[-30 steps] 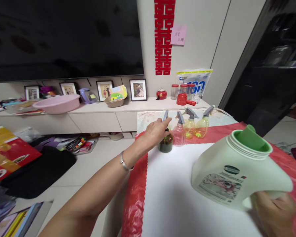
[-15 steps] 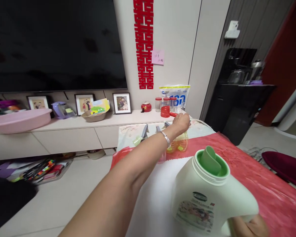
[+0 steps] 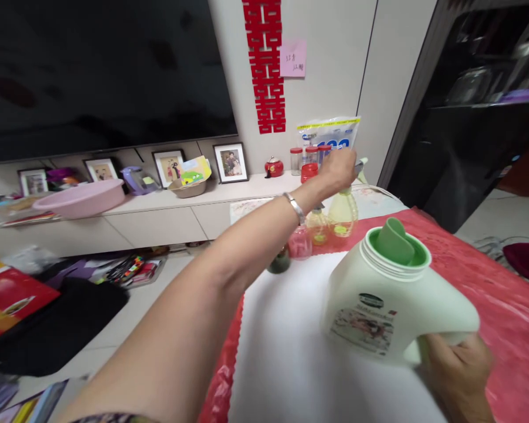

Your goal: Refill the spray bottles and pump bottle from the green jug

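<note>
My left hand (image 3: 340, 169) reaches across the table, fingers closed around the top of a clear yellowish spray bottle (image 3: 342, 212). A grey and pale-green part of its head sticks out to the right of the fingers. In my right hand (image 3: 461, 361) is the handle of a pale green detergent jug (image 3: 370, 305), upright over the white sheet (image 3: 286, 329). The jug's mouth is uncapped and shows a green pouring spout. Left of the held bottle are a smaller yellow bottle (image 3: 318, 228), a pink one (image 3: 300, 244) and a dark green one (image 3: 279, 262), their tops partly behind my arm.
A red cover (image 3: 458, 252) lies over the table. On the low cabinet behind stand red-lidded jars (image 3: 296, 161), a red pot (image 3: 274, 167), framed photos (image 3: 230, 163), a basket (image 3: 188, 187) and a pink basin (image 3: 81, 198). A black bag (image 3: 66, 329) lies on the floor at left.
My left hand has come up with the spray bottle, which now shows more fully beneath the fingers. The view has shifted. My right hand stays on the jug's handle.
</note>
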The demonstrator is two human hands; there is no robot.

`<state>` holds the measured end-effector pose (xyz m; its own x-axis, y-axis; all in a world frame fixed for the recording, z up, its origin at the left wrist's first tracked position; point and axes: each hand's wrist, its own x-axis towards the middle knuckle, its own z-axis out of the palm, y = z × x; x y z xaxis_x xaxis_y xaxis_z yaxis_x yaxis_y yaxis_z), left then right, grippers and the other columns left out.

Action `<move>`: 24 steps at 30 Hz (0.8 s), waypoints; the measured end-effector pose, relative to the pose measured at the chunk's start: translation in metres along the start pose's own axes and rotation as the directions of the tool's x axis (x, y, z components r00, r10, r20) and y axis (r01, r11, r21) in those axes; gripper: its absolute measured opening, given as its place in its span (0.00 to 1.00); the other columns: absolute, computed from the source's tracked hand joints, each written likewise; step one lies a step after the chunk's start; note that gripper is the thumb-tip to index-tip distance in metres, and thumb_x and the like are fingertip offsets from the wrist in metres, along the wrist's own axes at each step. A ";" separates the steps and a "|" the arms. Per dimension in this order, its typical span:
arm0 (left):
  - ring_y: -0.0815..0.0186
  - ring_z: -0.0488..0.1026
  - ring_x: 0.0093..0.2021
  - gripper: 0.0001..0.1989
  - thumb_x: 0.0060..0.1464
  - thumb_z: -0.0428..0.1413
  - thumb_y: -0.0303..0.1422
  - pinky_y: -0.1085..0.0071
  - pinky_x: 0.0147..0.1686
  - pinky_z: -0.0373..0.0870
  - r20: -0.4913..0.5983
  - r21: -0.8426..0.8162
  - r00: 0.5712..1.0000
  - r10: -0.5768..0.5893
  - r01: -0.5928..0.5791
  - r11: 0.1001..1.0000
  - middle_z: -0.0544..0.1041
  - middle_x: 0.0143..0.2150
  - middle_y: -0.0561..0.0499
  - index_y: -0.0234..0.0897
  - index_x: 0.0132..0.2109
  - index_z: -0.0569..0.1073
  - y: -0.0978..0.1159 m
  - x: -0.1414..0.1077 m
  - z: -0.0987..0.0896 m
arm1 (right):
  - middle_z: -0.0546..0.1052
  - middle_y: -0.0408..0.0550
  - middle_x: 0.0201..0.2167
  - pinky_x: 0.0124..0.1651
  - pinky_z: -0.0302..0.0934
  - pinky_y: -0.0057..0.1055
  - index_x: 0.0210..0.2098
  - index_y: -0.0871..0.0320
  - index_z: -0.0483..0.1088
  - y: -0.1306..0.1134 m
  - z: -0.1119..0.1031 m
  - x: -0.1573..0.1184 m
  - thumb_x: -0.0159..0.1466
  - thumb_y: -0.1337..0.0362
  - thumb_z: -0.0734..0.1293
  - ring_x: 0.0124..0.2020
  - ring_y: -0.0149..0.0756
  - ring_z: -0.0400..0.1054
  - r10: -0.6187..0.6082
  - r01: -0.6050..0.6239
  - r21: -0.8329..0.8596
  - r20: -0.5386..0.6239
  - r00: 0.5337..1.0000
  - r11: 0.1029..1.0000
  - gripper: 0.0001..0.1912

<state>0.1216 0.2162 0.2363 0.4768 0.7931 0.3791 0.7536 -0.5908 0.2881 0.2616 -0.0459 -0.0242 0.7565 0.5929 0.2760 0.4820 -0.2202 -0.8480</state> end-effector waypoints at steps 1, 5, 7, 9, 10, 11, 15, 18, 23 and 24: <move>0.54 0.78 0.51 0.10 0.55 0.59 0.22 0.60 0.51 0.74 -0.013 0.024 1.000 0.004 -0.004 1.000 0.82 0.45 0.39 0.31 0.44 0.80 -0.002 -0.007 -0.016 | 0.63 0.48 0.25 0.29 0.50 0.17 0.29 0.67 0.66 0.001 0.000 0.003 0.46 0.39 0.64 0.28 0.24 0.55 0.014 -0.015 0.008 0.010 1.000 1.000 0.32; 0.58 0.79 0.43 0.06 0.54 0.59 0.23 0.62 0.46 0.75 -0.057 0.095 0.997 0.054 -0.049 0.994 0.82 0.35 0.45 0.34 0.36 0.81 -0.016 -0.049 -0.065 | 0.66 0.49 0.27 0.29 0.50 0.15 0.31 0.69 0.68 -0.002 0.000 0.009 0.44 0.40 0.65 0.30 0.24 0.58 0.050 -0.050 0.029 0.010 0.999 0.998 0.34; 0.59 0.79 0.40 0.06 0.53 0.59 0.24 0.63 0.43 0.75 -0.059 0.084 0.996 0.065 -0.060 0.995 0.81 0.31 0.47 0.35 0.33 0.81 -0.025 -0.073 -0.074 | 0.66 0.49 0.28 0.29 0.50 0.14 0.32 0.69 0.68 -0.007 0.000 0.010 0.45 0.43 0.66 0.30 0.23 0.58 0.061 -0.061 0.033 0.002 0.998 0.998 0.32; 0.60 0.79 0.38 0.06 0.54 0.59 0.25 0.65 0.41 0.74 -0.041 0.060 0.997 0.069 -0.067 0.996 0.81 0.29 0.48 0.35 0.32 0.81 -0.033 -0.092 -0.075 | 0.66 0.48 0.28 0.29 0.49 0.14 0.32 0.69 0.68 -0.012 -0.001 0.010 0.47 0.48 0.67 0.30 0.23 0.58 0.073 -0.073 0.033 -0.007 0.997 0.997 0.27; 0.60 0.79 0.38 0.06 0.54 0.59 0.25 0.65 0.41 0.74 -0.030 0.053 0.997 0.069 -0.067 0.996 0.81 0.29 0.48 0.36 0.33 0.82 -0.037 -0.100 -0.074 | 0.66 0.48 0.27 0.29 0.48 0.14 0.32 0.69 0.68 -0.014 -0.002 0.010 0.47 0.50 0.67 0.30 0.22 0.57 0.080 -0.080 0.032 -0.013 0.997 0.996 0.25; 0.60 0.79 0.37 0.07 0.55 0.59 0.26 0.66 0.41 0.74 -0.021 0.052 0.998 0.066 -0.065 0.997 0.82 0.29 0.48 0.36 0.33 0.82 -0.040 -0.107 -0.071 | 0.66 0.48 0.27 0.28 0.48 0.14 0.32 0.69 0.68 -0.016 -0.002 0.010 0.48 0.52 0.68 0.29 0.22 0.57 0.086 -0.085 0.031 -0.018 0.996 0.996 0.24; 0.59 0.80 0.37 0.07 0.56 0.58 0.26 0.65 0.41 0.73 0.017 0.089 1.000 0.018 -0.019 0.996 0.84 0.34 0.46 0.37 0.38 0.82 -0.049 -0.126 -0.059 | 0.67 0.47 0.28 0.28 0.48 0.13 0.32 0.69 0.68 -0.020 -0.003 0.010 0.48 0.54 0.69 0.30 0.23 0.58 0.098 -0.097 0.038 -0.006 0.995 0.995 0.22; 0.58 0.80 0.39 0.07 0.59 0.56 0.28 0.64 0.42 0.73 0.070 0.127 0.997 -0.021 0.012 0.992 0.84 0.36 0.46 0.37 0.40 0.80 -0.057 -0.137 -0.045 | 0.65 0.47 0.25 0.27 0.48 0.15 0.29 0.68 0.67 -0.021 -0.004 0.010 0.46 0.51 0.69 0.28 0.23 0.56 0.117 -0.118 0.044 0.008 0.993 0.992 0.23; 0.56 0.80 0.42 0.05 0.62 0.56 0.29 0.62 0.44 0.74 0.159 0.173 0.987 -0.021 -0.007 0.985 0.82 0.40 0.43 0.35 0.39 0.77 -0.063 -0.156 -0.020 | 0.65 0.49 0.24 0.25 0.49 0.18 0.26 0.66 0.66 -0.019 -0.005 0.012 0.38 0.42 0.65 0.27 0.25 0.56 0.140 -0.140 0.031 0.016 0.990 0.990 0.31; 0.55 0.80 0.44 0.04 0.61 0.57 0.30 0.62 0.45 0.75 0.166 0.180 0.986 -0.015 -0.015 0.984 0.82 0.43 0.42 0.35 0.40 0.77 -0.063 -0.159 -0.019 | 0.66 0.50 0.24 0.25 0.49 0.19 0.26 0.66 0.66 -0.017 -0.005 0.012 0.37 0.40 0.64 0.27 0.26 0.56 0.147 -0.148 0.026 0.020 0.989 0.989 0.32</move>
<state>-0.0101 0.1245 0.1744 0.5338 0.8155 0.2236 0.8153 -0.5665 0.1196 0.2647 -0.0386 -0.0042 0.8100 0.5697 0.1390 0.3534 -0.2850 -0.8910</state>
